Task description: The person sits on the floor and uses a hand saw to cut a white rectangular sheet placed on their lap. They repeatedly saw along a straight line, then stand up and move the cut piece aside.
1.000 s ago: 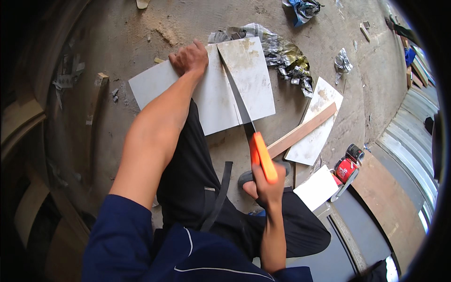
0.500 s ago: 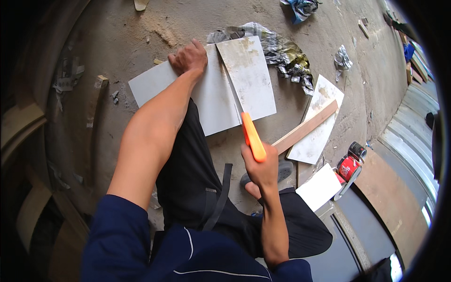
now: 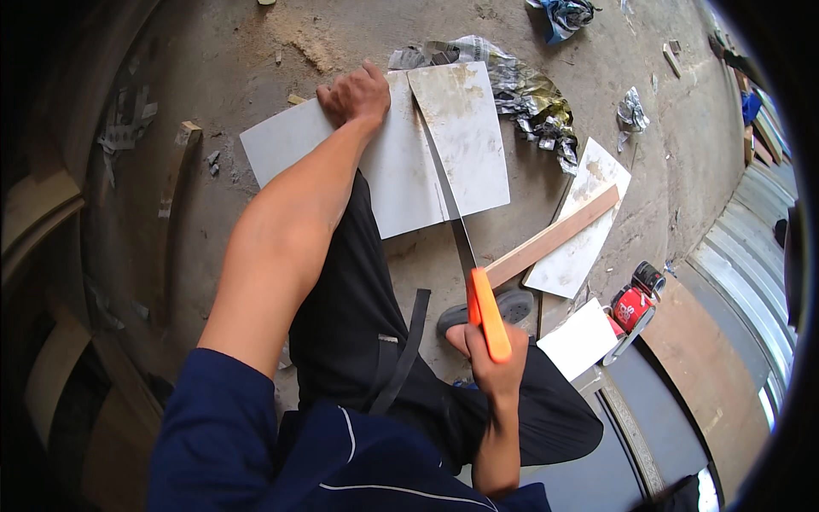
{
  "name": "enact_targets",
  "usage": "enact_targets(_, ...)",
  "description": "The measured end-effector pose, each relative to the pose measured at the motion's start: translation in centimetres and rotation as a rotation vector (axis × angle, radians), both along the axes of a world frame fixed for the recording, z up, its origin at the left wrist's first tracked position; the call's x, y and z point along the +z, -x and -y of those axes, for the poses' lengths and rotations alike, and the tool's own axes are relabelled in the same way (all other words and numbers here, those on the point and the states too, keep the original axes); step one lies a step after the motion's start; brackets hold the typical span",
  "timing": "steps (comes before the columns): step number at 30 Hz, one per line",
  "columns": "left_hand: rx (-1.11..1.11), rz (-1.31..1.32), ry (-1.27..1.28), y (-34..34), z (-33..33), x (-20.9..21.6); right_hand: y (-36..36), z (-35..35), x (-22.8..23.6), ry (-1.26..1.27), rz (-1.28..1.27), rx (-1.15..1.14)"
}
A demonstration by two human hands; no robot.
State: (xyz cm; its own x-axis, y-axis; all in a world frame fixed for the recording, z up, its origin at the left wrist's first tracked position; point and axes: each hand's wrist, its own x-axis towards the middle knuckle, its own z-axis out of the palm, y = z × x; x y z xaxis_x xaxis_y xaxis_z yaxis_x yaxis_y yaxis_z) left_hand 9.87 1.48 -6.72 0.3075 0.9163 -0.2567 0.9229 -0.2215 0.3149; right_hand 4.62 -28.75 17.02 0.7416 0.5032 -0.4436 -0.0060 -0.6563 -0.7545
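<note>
A pale grey sheet (image 3: 281,149) lies flat on the concrete floor in front of me. My left hand (image 3: 357,92) presses down on its far edge. My right hand (image 3: 489,358) grips the orange handle of a hand saw (image 3: 487,312). The saw's long blade (image 3: 445,192) runs away from me along a cut through the sheet. To the right of the cut sits a dirtier, stained part of the sheet (image 3: 465,136). My dark trouser leg lies under my left forearm.
A wooden batten (image 3: 554,236) rests across a white tile piece (image 3: 580,226) at the right. A red and black power tool (image 3: 633,307) and a small white piece (image 3: 580,340) lie by my right knee. Crumpled foil wrapping (image 3: 533,94) sits beyond the sheet.
My right hand has pulled the saw back toward me after pushing it forward half a second ago. My left hand stays pressed on the sheet.
</note>
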Motion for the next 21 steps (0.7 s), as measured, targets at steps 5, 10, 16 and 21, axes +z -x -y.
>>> enact_targets(5,-0.008,-0.028,0.001,0.1,0.1,-0.5,-1.9,-1.6,-4.4,0.059,-0.097,-0.045)
enact_targets(10,0.011,-0.015,-0.031,-0.1,-0.3,-1.1,-0.1,-1.0,-1.5,-0.001,-0.005,-0.001)
enact_targets(16,-0.010,-0.039,-0.062,-0.2,0.1,-1.0,-1.9,-2.4,-5.9,0.060,0.059,0.107)
enact_targets(21,-0.007,-0.047,-0.002,0.2,0.2,-0.3,-1.5,-1.5,-3.1,0.028,-0.014,0.048)
